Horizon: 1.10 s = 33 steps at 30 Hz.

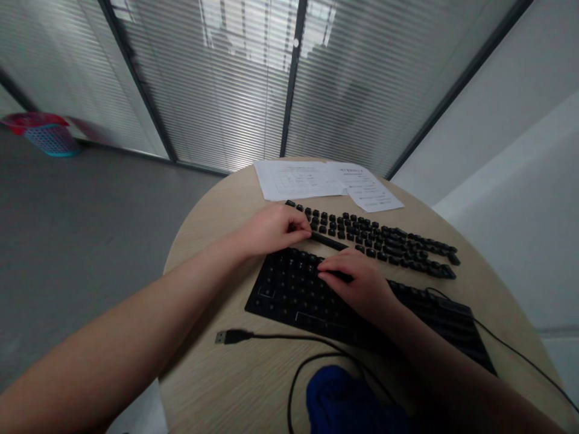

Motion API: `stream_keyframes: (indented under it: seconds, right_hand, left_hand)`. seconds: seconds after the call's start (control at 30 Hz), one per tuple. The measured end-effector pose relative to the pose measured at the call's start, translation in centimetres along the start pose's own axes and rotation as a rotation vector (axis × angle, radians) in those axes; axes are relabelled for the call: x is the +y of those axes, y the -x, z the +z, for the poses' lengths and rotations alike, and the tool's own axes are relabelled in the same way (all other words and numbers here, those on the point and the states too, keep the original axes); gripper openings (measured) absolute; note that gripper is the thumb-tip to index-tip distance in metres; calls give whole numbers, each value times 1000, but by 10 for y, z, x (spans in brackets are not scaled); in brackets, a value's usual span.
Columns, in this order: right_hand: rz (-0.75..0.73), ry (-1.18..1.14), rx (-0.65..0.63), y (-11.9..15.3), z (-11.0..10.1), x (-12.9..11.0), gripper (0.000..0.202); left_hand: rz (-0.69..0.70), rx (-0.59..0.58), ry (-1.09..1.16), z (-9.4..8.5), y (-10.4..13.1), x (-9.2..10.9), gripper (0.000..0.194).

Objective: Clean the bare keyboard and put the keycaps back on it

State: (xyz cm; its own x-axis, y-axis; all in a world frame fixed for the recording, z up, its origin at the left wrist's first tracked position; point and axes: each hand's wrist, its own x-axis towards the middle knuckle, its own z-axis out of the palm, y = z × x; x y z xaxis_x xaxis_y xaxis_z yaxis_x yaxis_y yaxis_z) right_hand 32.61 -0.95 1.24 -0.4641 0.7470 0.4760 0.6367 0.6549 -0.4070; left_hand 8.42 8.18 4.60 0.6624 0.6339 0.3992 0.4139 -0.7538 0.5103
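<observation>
A black keyboard lies on the round table, with many of its keys taken off and the bare switch posts showing. Beyond it, loose black keycaps stand in rows, with a long space bar at their near side. My left hand is closed in a pinch by the left end of the space bar; whatever is between its fingertips is hidden. My right hand reaches over the keyboard, thumb and finger pinched close to the upper keys. I cannot make out what they hold.
Printed sheets lie at the table's far edge. A USB plug and its cable lie in front of the keyboard, near a dark blue cloth. Another cable runs off to the right. A red and blue basket stands on the floor.
</observation>
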Motion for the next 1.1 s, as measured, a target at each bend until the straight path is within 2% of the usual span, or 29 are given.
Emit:
stream_keyframes:
  seconds: [0.3,0.63,0.8,1.1]
  right_hand:
    - [-98,79,39,7,2,-2,8]
    - [-129,107,-18,7,4,-3,17]
    - [-106,175,30,8,2,-7,15]
    - [-50,101,2,5,-3,-14,17]
  left_hand:
    - [-1,-18,6,0,0,-1,15]
    - [-14,-13,25,0,1,-1,16]
    - [-16,-8,31,1,1,-1,17]
    - [21,0,28,3,0,-4,17]
